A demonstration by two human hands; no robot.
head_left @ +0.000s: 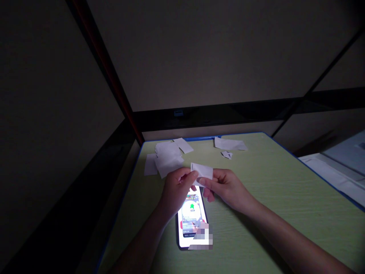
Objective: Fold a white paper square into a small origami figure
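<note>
Together, both hands [174,186] [231,187] pinching paper [204,171], thumbs [194,174] inward

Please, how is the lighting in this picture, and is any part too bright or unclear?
Head view: dim, the wall fading dark toward the edges; head view: the phone screen glares washed-out white, pixelated blocks covering its lower right; head view: the right forearm shadows the table.

beyond the left grip [177,190], a paper pile [169,158] is crowding the way; below both grips a lit phone [191,215] is obstructing; rightward of the right grip [229,187], open desk [281,184] is leaving passage.
</note>
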